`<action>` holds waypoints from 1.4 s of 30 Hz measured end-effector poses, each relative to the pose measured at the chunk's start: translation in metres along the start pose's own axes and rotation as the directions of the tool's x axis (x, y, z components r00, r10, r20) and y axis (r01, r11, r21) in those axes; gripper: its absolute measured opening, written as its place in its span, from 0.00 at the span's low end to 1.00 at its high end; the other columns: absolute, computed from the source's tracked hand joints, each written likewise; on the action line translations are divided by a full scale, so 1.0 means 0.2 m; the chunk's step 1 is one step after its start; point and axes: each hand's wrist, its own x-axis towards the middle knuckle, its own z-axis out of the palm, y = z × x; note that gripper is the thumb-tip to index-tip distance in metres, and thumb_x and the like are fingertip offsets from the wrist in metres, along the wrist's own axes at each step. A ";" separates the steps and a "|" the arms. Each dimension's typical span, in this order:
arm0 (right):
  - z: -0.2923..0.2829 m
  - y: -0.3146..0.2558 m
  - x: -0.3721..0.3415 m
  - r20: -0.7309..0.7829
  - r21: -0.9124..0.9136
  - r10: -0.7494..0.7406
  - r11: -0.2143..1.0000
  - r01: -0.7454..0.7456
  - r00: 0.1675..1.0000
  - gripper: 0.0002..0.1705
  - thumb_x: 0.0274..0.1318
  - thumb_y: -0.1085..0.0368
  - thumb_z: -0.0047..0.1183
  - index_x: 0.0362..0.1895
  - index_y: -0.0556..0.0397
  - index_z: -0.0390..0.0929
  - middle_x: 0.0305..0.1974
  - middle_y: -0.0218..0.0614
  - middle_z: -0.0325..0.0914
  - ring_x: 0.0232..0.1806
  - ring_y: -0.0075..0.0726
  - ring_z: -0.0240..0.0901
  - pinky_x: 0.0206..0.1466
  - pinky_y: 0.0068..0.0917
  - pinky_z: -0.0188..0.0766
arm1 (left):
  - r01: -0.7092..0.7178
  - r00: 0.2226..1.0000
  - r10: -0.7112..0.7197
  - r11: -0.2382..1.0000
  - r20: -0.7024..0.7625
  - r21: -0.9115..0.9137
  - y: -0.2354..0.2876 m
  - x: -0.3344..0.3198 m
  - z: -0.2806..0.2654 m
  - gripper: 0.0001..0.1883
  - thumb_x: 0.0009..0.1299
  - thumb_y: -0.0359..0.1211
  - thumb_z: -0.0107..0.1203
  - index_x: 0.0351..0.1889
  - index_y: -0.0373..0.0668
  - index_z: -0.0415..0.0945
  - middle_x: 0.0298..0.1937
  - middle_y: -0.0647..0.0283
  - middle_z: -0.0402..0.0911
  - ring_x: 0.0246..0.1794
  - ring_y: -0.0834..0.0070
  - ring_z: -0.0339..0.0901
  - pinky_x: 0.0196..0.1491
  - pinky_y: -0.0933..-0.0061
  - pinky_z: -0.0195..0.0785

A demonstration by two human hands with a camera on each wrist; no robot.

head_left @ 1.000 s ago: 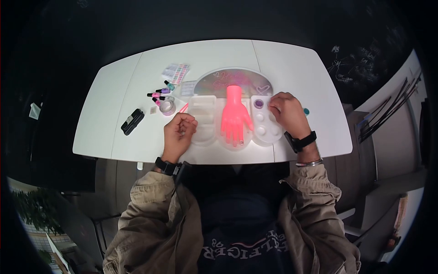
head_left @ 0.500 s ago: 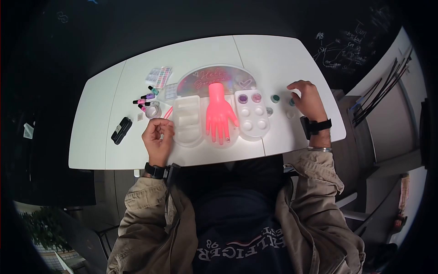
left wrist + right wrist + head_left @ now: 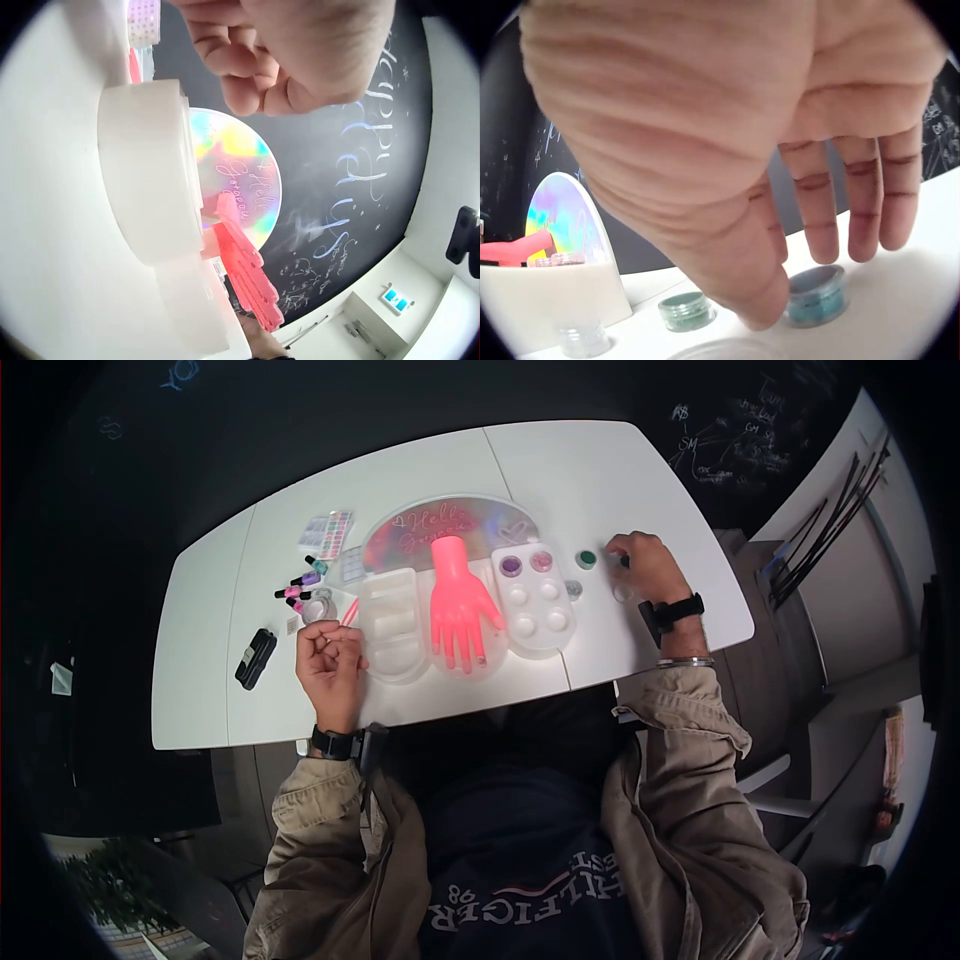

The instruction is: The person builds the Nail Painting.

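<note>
Over the right side of the white counter (image 3: 200, 690), the right hand (image 3: 652, 568) arches above a teal jar (image 3: 819, 307), fingers hanging loose, thumb at its side; I can't tell whether it touches. The left hand (image 3: 330, 665) hangs relaxed beside the white tray (image 3: 398, 674), fingers lightly curled and empty. Chalk writing (image 3: 384, 116) marks parts of the black wall (image 3: 400, 410) behind.

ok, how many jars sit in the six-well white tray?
2: purple jar and pink jar, left and right in the far row of the white tray. Other wells look empty.
</note>
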 end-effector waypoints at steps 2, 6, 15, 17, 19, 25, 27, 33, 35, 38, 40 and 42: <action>0.00 -0.03 0.02 0.021 0.011 -0.004 1.000 0.004 1.000 0.23 0.51 0.75 0.73 0.54 0.54 0.91 0.47 0.48 0.90 0.49 0.55 0.89 0.56 0.43 0.85 | 0.010 1.000 -0.010 1.000 -0.004 0.003 0.00 0.00 0.00 0.14 0.82 0.21 0.61 0.61 0.37 0.71 0.48 0.60 0.88 0.39 0.83 0.83 0.35 0.78 0.79; 0.03 -0.09 0.02 -0.053 0.051 -0.096 0.994 0.098 0.994 0.21 0.53 0.75 0.70 0.53 0.50 0.91 0.46 0.46 0.89 0.49 0.57 0.88 0.55 0.48 0.86 | 0.039 0.999 -0.039 0.999 -0.007 -0.001 0.01 0.00 0.00 0.14 0.83 0.22 0.60 0.61 0.38 0.71 0.49 0.61 0.88 0.40 0.83 0.84 0.36 0.79 0.79; 0.06 -0.15 0.03 -0.022 0.019 -0.158 0.987 0.158 0.987 0.18 0.54 0.73 0.70 0.51 0.47 0.92 0.43 0.42 0.90 0.48 0.57 0.87 0.53 0.48 0.86 | 0.029 0.998 -0.030 0.999 -0.058 -0.025 0.01 0.00 0.03 0.11 0.81 0.29 0.69 0.53 0.42 0.77 0.42 0.70 0.87 0.26 0.87 0.78 0.27 0.85 0.64; 0.07 -0.15 0.03 -0.023 0.013 -0.156 0.988 0.156 0.988 0.16 0.54 0.72 0.69 0.48 0.46 0.92 0.41 0.41 0.91 0.48 0.56 0.87 0.52 0.47 0.85 | 0.033 0.998 -0.034 0.999 -0.054 -0.020 0.00 -0.01 0.03 0.10 0.82 0.29 0.68 0.52 0.42 0.77 0.41 0.71 0.86 0.26 0.87 0.78 0.27 0.85 0.63; 0.07 -0.17 0.03 -0.032 0.005 -0.156 0.988 0.157 0.987 0.14 0.55 0.70 0.69 0.47 0.46 0.91 0.40 0.40 0.91 0.47 0.55 0.87 0.50 0.47 0.85 | 0.038 0.998 -0.039 0.999 -0.043 -0.018 0.00 -0.01 0.04 0.09 0.82 0.29 0.68 0.51 0.42 0.77 0.40 0.71 0.86 0.26 0.87 0.78 0.27 0.85 0.63; 0.00 -0.24 0.00 -0.061 -0.007 -0.167 0.986 0.167 0.984 0.13 0.53 0.70 0.68 0.45 0.48 0.91 0.39 0.41 0.90 0.44 0.54 0.88 0.48 0.48 0.84 | 0.062 0.997 -0.063 0.998 -0.032 -0.021 0.01 -0.01 0.04 0.08 0.82 0.28 0.67 0.50 0.43 0.78 0.39 0.71 0.86 0.26 0.88 0.78 0.28 0.85 0.65; -0.05 -0.28 0.00 -0.102 0.021 -0.198 0.979 0.201 0.975 0.13 0.53 0.70 0.68 0.45 0.48 0.91 0.39 0.41 0.90 0.44 0.54 0.87 0.48 0.47 0.84 | 0.072 0.997 -0.073 0.997 -0.035 -0.023 0.01 -0.01 0.04 0.07 0.82 0.28 0.67 0.51 0.42 0.78 0.40 0.70 0.87 0.27 0.87 0.78 0.28 0.85 0.66; -0.15 -0.50 -0.04 -0.134 0.084 -0.396 0.909 0.408 0.909 0.15 0.53 0.71 0.70 0.47 0.49 0.92 0.39 0.39 0.91 0.43 0.53 0.84 0.49 0.45 0.84 | 0.056 0.998 -0.056 0.998 0.011 0.014 -0.03 -0.01 0.01 0.05 0.83 0.24 0.62 0.52 0.39 0.78 0.44 0.66 0.89 0.30 0.86 0.80 0.31 0.83 0.71; -0.14 -0.56 -0.06 -0.074 0.139 -0.447 0.881 0.453 0.891 0.15 0.53 0.70 0.70 0.47 0.48 0.92 0.40 0.37 0.91 0.42 0.52 0.83 0.49 0.44 0.84 | 0.048 0.999 -0.048 0.999 0.008 0.005 -0.02 -0.01 0.02 0.05 0.83 0.23 0.62 0.52 0.38 0.78 0.45 0.64 0.90 0.29 0.86 0.80 0.32 0.83 0.72; -0.09 -0.61 -0.08 -0.056 0.122 -0.497 0.857 0.500 0.866 0.14 0.53 0.69 0.71 0.46 0.46 0.94 0.42 0.33 0.92 0.44 0.50 0.83 0.50 0.44 0.85 | 0.048 0.999 -0.048 0.999 0.001 0.003 -0.01 -0.01 0.02 0.05 0.83 0.22 0.62 0.52 0.38 0.78 0.43 0.65 0.90 0.29 0.87 0.79 0.32 0.83 0.73; -0.08 -0.63 -0.09 -0.038 0.081 -0.502 0.860 0.503 0.864 0.12 0.54 0.68 0.71 0.44 0.46 0.94 0.42 0.31 0.91 0.45 0.48 0.83 0.50 0.43 0.85 | 0.052 0.999 -0.052 0.999 -0.003 0.007 -0.01 -0.01 0.02 0.05 0.82 0.22 0.63 0.51 0.38 0.78 0.41 0.66 0.89 0.29 0.87 0.79 0.32 0.83 0.73; -0.06 -0.65 -0.09 -0.016 0.033 -0.492 0.870 0.492 0.870 0.09 0.55 0.67 0.71 0.41 0.45 0.95 0.42 0.30 0.91 0.46 0.46 0.83 0.50 0.42 0.86 | 0.068 0.998 -0.068 0.998 0.011 -0.007 -0.02 -0.01 0.00 0.07 0.80 0.20 0.64 0.51 0.36 0.79 0.42 0.64 0.90 0.31 0.88 0.80 0.34 0.81 0.77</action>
